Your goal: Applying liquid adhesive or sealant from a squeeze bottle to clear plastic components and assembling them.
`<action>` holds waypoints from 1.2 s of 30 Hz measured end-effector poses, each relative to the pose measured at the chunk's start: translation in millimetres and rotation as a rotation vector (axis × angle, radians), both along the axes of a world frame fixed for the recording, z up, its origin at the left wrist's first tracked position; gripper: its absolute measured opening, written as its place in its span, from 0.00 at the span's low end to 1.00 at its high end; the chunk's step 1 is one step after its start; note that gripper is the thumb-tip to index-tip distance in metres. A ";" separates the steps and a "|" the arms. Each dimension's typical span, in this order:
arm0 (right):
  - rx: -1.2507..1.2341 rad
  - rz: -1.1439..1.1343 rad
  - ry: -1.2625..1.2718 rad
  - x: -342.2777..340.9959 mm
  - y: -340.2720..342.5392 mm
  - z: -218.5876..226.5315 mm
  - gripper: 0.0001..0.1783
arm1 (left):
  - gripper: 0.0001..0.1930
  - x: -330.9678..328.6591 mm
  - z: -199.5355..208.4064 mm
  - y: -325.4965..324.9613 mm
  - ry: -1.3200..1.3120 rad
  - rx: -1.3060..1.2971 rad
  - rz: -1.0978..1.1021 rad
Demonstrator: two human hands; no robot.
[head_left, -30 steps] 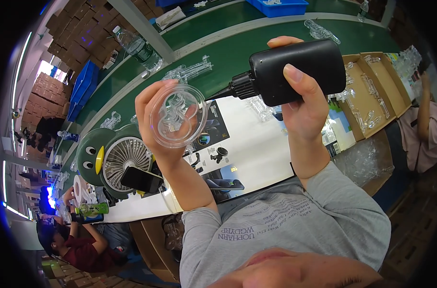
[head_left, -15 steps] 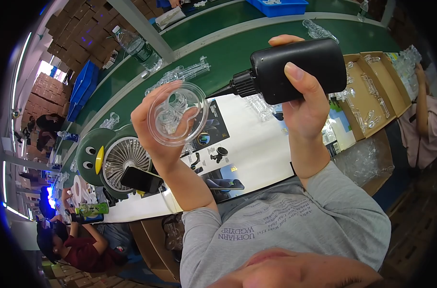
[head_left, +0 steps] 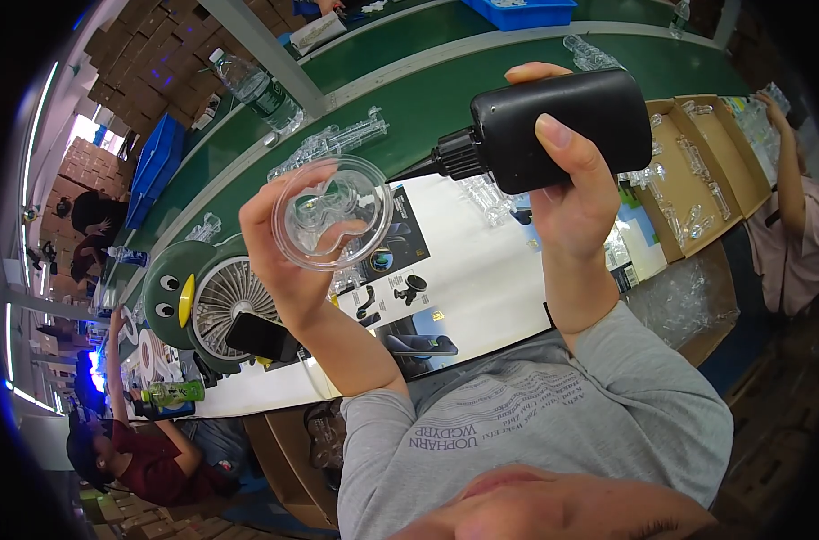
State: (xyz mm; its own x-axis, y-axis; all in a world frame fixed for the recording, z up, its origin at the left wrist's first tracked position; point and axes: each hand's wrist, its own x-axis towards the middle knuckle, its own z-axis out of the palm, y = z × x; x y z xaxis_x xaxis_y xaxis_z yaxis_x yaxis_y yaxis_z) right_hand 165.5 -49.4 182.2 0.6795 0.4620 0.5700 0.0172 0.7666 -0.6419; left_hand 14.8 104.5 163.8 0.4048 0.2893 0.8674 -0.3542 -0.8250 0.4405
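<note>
My left hand (head_left: 282, 270) is closed around a clear plastic part (head_left: 334, 212) with a wide round rim facing up. Through it, a narrower hollow shape and some of my fingers show. In my right hand (head_left: 579, 189) a black squeeze bottle (head_left: 517, 135) lies almost level, thumb across its front and fingers behind. Its ribbed cap and thin pointed nozzle (head_left: 416, 171) aim left, the tip close to the rim of the clear part. From this view I cannot tell whether the tip touches it.
A green penguin-faced fan (head_left: 220, 301) with a phone (head_left: 258, 337) stands left on the printed white sheet (head_left: 490, 297). Behind lie clear plastic pieces (head_left: 333, 142) and a water bottle (head_left: 261, 94). A cardboard tray (head_left: 742, 171) holds more pieces at right. Co-workers sit both sides.
My left hand has shifted slightly left and tilted the clear part, so its inner shape shows differently. The black bottle has barely moved. At left, a co-worker's arm has reached up.
</note>
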 end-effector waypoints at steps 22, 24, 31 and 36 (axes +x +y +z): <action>0.008 0.009 0.013 0.4 -1.5 0.4 0.19 | 0.28 -10.3 -1.6 7.3 0.044 -0.019 0.064; 0.009 0.006 0.015 -0.2 -1.3 0.8 0.19 | 0.27 -11.5 -2.7 9.8 0.040 -0.003 0.061; 0.016 0.007 -0.005 1.0 -0.8 -0.2 0.19 | 0.25 -8.5 -3.0 7.6 0.026 0.000 0.049; 0.018 0.023 0.000 0.4 -0.9 -0.3 0.19 | 0.25 -7.6 -0.1 5.1 0.044 0.022 0.047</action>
